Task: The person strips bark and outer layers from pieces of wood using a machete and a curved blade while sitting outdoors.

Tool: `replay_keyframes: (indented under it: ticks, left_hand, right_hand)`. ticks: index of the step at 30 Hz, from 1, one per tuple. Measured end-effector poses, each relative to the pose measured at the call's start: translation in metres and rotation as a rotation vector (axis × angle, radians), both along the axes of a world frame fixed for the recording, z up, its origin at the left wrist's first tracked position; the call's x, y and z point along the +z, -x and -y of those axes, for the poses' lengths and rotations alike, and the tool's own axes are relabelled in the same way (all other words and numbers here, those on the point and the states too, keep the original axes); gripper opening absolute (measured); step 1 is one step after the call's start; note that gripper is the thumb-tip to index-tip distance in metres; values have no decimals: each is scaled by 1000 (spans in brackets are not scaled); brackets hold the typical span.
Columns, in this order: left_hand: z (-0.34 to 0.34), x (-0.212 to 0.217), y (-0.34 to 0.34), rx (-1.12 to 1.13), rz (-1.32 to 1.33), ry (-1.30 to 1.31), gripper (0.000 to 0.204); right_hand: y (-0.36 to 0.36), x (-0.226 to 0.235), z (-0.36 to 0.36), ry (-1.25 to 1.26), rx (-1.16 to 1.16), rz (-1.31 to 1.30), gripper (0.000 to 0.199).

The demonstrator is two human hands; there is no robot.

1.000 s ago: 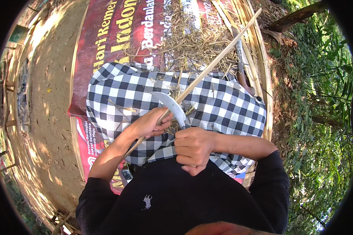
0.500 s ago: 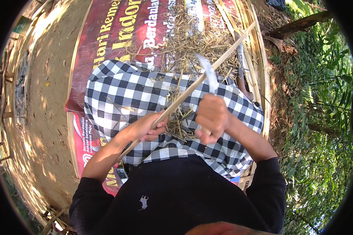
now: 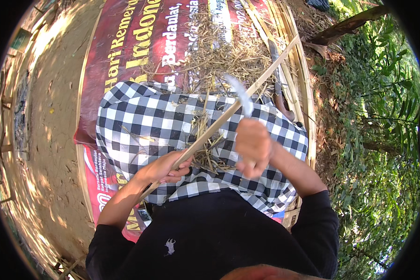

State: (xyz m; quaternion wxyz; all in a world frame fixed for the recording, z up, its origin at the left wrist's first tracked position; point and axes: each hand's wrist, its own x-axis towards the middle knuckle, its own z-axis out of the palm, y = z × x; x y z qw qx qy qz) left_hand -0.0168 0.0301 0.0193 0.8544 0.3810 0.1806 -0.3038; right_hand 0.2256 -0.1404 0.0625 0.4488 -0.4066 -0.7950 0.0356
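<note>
A long, pale bamboo strip (image 3: 214, 126) runs slantwise across my lap, from under my left forearm up to the far right. My left hand (image 3: 170, 169) is closed around its lower part. In my right hand (image 3: 253, 144), a fist slightly blurred by motion, is a curved knife (image 3: 239, 92). Its shiny blade crosses the strip at about mid-length; whether the edge touches it I cannot tell. Black-and-white checkered cloth (image 3: 142, 112) covers my legs, with bamboo shavings (image 3: 209, 161) lying on it between my hands.
I sit on a red printed banner (image 3: 121, 56) strewn with more shavings (image 3: 219, 53). A dark-bladed machete (image 3: 277, 81) lies at the right, beside several bamboo strips (image 3: 303, 88) along the edge. Bare soil (image 3: 53, 154) is on the left, green plants (image 3: 378, 154) on the right.
My right hand and the knife have shifted slightly left and toward me relative to the strip. The left hand keeps its grip. The whole view has moved a little.
</note>
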Motion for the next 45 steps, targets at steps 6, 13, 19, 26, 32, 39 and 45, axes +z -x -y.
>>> replay_keyframes:
  ticks: [6,13,19,26,32,39,45]
  left_hand:
    - [9,-9,19,-92,-30,35,48]
    - [11,-4,20,-18,-120,68,41]
    - [4,-2,25,59,-161,102,43]
    - [2,-7,44,129,-169,144,44]
    - [-3,-6,54,268,-131,239,46]
    - [8,3,61,199,-187,197,47]
    - [8,-8,58,112,-222,177,41]
  right_hand:
    - [4,4,11,9,-97,-58,22]
    - [-56,-2,15,-20,-325,-124,25]
    - [-24,0,24,43,-130,0,26]
    - [-1,-1,7,50,6,-42,24]
    - [4,-4,-31,16,95,-131,23]
    - [-18,-14,-48,17,-52,78,19]
    - [-16,-5,-35,110,-5,23,18]
